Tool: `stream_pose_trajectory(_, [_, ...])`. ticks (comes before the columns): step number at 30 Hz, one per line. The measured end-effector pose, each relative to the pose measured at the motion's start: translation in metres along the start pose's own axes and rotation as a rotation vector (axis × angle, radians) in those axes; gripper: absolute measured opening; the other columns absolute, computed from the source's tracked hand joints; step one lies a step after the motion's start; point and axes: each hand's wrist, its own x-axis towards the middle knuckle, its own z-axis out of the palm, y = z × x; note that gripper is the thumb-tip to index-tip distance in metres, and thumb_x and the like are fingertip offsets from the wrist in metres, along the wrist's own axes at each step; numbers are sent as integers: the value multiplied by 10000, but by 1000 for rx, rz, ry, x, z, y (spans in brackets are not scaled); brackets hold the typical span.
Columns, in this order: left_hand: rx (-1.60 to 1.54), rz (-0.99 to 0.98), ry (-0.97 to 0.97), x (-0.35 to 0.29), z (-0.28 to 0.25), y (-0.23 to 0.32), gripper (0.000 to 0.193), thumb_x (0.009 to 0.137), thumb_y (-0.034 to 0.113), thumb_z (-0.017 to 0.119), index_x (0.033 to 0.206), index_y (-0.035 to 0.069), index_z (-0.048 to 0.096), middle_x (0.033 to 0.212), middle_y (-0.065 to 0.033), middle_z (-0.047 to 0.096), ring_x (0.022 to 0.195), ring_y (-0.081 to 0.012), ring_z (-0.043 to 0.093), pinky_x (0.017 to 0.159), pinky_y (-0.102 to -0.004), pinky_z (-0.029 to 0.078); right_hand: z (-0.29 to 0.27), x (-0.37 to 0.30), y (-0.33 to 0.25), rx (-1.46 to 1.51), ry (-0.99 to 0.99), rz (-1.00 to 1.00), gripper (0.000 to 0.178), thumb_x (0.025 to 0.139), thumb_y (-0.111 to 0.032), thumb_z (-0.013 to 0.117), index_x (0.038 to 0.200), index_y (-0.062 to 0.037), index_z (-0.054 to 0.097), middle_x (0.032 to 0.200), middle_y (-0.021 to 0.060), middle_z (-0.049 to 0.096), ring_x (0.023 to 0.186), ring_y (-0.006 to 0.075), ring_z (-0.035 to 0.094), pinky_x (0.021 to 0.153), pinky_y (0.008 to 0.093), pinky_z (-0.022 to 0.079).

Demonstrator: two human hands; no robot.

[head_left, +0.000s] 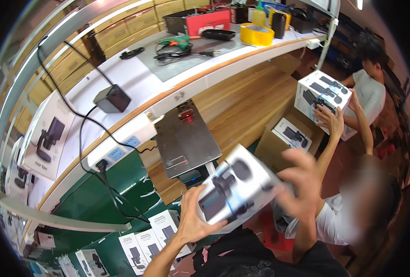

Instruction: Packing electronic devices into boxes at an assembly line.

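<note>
A white microphone box (236, 184), printed with black microphones, is tilted in front of me. My left hand (195, 219) grips its left end, thumb along the near edge. Beside the box's right end, my right hand (302, 184) is blurred by motion with its fingers spread; whether a fingertip touches the box I cannot tell. Just beyond the box lies a flat metal-topped device (186, 138) with a small red light at its far end.
At right a co-worker holds a similar white box (322, 94) above an open carton (272, 152) with another box inside. Several white boxes (152, 240) stand at lower left. A power strip (122, 145) with hanging cables lines the shelf, which bears yellow tape (257, 34) and a black adapter (112, 98).
</note>
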Motion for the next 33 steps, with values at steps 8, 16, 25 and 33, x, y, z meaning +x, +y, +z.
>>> stream_pose_trajectory(8, [-1062,-658,303,68,43,-10,934,867,418,744,1513,-35,243,1138,-171,574,1062,-213,580,920,-319,441,137,-5,107,1408,-143,947,583,971,-327,578,1419,25,454,1304,142,593,1162,198,596,999,310,462])
stream_pose_trajectory(16, [162,-142,258,56,9,-5,873,871,323,757,1526,13,271,1482,-379,288,1296,-474,485,1008,-467,474,210,54,118,1394,-246,1073,488,972,-282,583,1350,20,521,1175,137,652,1013,188,661,860,304,539])
stream_pose_trajectory(25, [197,-26,292,136,-18,-90,738,748,239,840,1421,204,537,1369,-328,511,1047,-460,650,801,-471,575,275,120,169,1235,-203,1171,376,923,-354,637,1025,7,667,844,106,692,692,188,687,625,295,564])
stream_pose_trajectory(33, [-146,-106,236,82,-8,-71,627,724,138,847,1316,122,643,1487,-261,447,1243,-317,599,992,-351,488,240,85,121,1560,-201,1127,450,974,-394,576,1173,7,623,997,93,680,859,172,675,749,320,559])
